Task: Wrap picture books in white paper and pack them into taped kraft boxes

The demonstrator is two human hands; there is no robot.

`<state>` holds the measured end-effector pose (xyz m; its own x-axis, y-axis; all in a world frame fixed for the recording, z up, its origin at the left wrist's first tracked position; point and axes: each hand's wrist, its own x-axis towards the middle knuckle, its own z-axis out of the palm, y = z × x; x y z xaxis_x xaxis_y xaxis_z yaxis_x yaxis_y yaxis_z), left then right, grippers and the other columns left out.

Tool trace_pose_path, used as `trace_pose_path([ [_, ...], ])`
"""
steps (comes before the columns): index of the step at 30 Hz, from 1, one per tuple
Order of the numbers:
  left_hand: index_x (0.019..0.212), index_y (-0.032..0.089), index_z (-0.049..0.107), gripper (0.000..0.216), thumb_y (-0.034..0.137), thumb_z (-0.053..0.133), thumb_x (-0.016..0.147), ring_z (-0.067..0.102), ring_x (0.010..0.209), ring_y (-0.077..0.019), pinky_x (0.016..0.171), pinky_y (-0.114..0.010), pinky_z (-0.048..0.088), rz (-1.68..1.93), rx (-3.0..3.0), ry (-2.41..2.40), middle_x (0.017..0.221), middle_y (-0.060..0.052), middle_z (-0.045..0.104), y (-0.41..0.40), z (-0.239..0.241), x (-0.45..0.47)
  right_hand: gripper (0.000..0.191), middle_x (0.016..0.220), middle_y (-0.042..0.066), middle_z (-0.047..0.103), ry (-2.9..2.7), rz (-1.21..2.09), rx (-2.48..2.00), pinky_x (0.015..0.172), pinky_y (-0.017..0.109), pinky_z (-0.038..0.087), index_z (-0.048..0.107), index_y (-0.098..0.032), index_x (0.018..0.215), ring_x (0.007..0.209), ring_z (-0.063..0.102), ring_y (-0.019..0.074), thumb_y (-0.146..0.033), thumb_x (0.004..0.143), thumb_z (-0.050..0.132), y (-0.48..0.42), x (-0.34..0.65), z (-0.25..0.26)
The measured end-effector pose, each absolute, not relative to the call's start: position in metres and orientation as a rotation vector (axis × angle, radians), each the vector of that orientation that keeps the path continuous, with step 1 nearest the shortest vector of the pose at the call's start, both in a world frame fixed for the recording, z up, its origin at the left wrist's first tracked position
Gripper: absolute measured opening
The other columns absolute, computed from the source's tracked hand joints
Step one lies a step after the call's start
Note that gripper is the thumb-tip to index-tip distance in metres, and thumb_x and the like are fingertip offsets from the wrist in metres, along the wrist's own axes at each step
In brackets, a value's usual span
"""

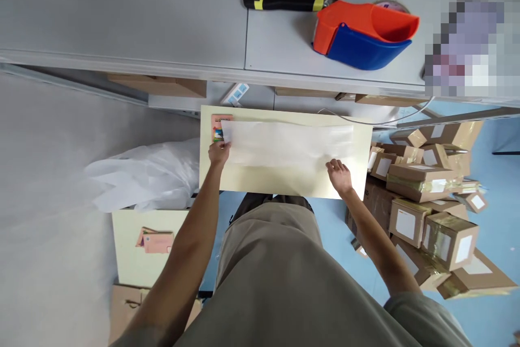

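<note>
A long, thin white translucent sheet (280,144) lies across a pale yellow board or tabletop (276,182) in front of me. My left hand (220,152) is closed, pinching the sheet's left end. Beneath that end, a pink printed card or booklet (218,122) shows in part. At the sheet's lower right edge, my right hand (339,175) has its fingers curled onto the material; the exact grip of the fingertips is hard to make out.
A tape dispenser (365,38) lies on the grey shelf (162,11) above. Crumpled white plastic sheeting (150,174) hangs at left, over a second pale surface with pink cards (158,242). Piled cardboard boxes (422,179) stand at right. A thin cable (377,122) crosses the board's far right corner.
</note>
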<state>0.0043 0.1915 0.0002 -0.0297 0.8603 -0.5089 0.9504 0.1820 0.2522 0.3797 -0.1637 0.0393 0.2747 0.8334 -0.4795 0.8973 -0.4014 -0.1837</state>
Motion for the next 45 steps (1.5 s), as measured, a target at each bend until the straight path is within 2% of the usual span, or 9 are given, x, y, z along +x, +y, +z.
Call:
trace_pose_path([
  [5, 0.124, 0.016, 0.075, 0.033, 0.033, 0.063, 0.098, 0.072, 0.121, -0.0343, 0.11, -0.044, 0.055, -0.134, 1.668, 1.981, 0.123, -0.015, 0.079, 0.18, 0.013, 0.016, 0.04, 0.139, 0.022, 0.071, 1.48, -0.823, 2.541, 0.098, 0.047, 0.056, 0.076, -0.013, 0.132, 0.123, 0.064, 0.036, -0.016, 0.107, 0.045, -0.178, 0.361, 0.033],
  [10, 0.163, 0.014, 0.047, 0.062, 0.036, 0.058, 0.106, 0.036, 0.164, -0.039, 0.135, -0.053, 0.033, 0.01, 2.092, 1.666, 0.173, -0.024, 0.044, 0.128, 0.026, 0.049, 0.048, 0.15, 0.023, 0.067, 1.525, -0.84, 2.684, 0.116, 0.053, 0.05, 0.073, -0.014, 0.139, 0.139, 0.06, 0.0387, -0.041, 0.115, 0.041, -0.147, 0.327, 0.038],
  [15, 0.177, 0.019, 0.031, 0.083, 0.041, 0.063, 0.104, 0.007, 0.175, -0.0415, 0.139, -0.062, 0.02, -0.209, 2.245, 1.138, 0.189, -0.017, 0.009, 0.059, 0.01, 0.125, 0.06, 0.183, 0.022, 0.031, 1.752, -0.901, 2.563, 0.135, 0.054, 0.032, 0.045, -0.007, 0.17, 0.171, 0.027, 0.0362, -0.033, 0.116, 0.036, -0.059, 0.281, 0.021],
  [19, 0.179, 0.021, 0.03, 0.101, 0.048, 0.078, 0.095, -0.005, 0.173, -0.0504, 0.136, -0.073, 0.013, -0.349, 2.246, 1.101, 0.189, -0.019, -0.001, 0.047, -0.013, 0.149, 0.063, 0.189, 0.017, 0.014, 1.874, -0.916, 2.468, 0.14, 0.052, 0.02, 0.033, -0.014, 0.178, 0.176, 0.013, 0.0334, -0.029, 0.117, 0.039, -0.029, 0.279, -0.003],
  [22, 0.181, 0.027, 0.027, 0.115, 0.057, 0.087, 0.087, -0.01, 0.172, -0.0539, 0.134, -0.079, 0.011, -0.422, 2.245, 1.125, 0.19, -0.016, -0.003, 0.063, -0.021, 0.131, 0.069, 0.19, 0.014, 0.012, 1.893, -0.916, 2.489, 0.141, 0.056, 0.016, 0.033, -0.02, 0.179, 0.176, 0.009, 0.0338, -0.047, 0.117, 0.045, -0.058, 0.309, -0.013],
  [26, 0.182, 0.027, 0.022, 0.123, 0.06, 0.09, 0.085, -0.009, 0.172, -0.052, 0.136, -0.073, 0.013, -0.459, 2.252, 1.163, 0.19, -0.017, -0.002, 0.094, -0.02, 0.085, 0.085, 0.189, 0.016, 0.011, 1.626, -0.869, 2.688, 0.138, 0.066, 0.022, 0.027, -0.019, 0.18, 0.176, 0.006, 0.0371, -0.065, 0.112, 0.05, -0.126, 0.364, -0.013],
  [34, 0.181, 0.028, 0.023, 0.134, 0.057, 0.099, 0.075, -0.003, 0.172, -0.0539, 0.137, -0.068, 0.022, -0.46, 2.195, 1.249, 0.19, -0.016, -0.004, 0.121, -0.021, 0.049, 0.091, 0.189, 0.021, 0.011, 1.39, -0.74, 2.736, 0.135, 0.063, 0.024, 0.028, -0.015, 0.179, 0.176, 0.007, 0.0377, -0.071, 0.11, 0.047, -0.169, 0.396, -0.005],
  [40, 0.174, 0.031, 0.042, 0.108, 0.044, 0.096, 0.081, 0.014, 0.17, -0.0545, 0.129, -0.071, 0.038, -0.411, 2.182, 1.218, 0.189, -0.015, 0.014, 0.135, -0.022, 0.049, 0.098, 0.188, 0.023, 0.013, 1.241, -0.808, 2.742, 0.134, 0.064, 0.025, 0.028, -0.015, 0.179, 0.175, 0.013, 0.0395, -0.075, 0.106, 0.053, -0.153, 0.391, 0.007],
  [45, 0.163, 0.024, 0.057, 0.076, 0.035, 0.083, 0.093, 0.03, 0.166, -0.0465, 0.135, -0.062, 0.036, -0.227, 2.157, 1.112, 0.181, -0.016, 0.034, 0.146, -0.016, 0.031, 0.1, 0.187, 0.024, 0.014, 1.224, -0.783, 2.836, 0.134, 0.066, 0.026, 0.021, -0.013, 0.18, 0.175, 0.012, 0.0398, -0.076, 0.107, 0.048, -0.1, 0.329, 0.018],
])
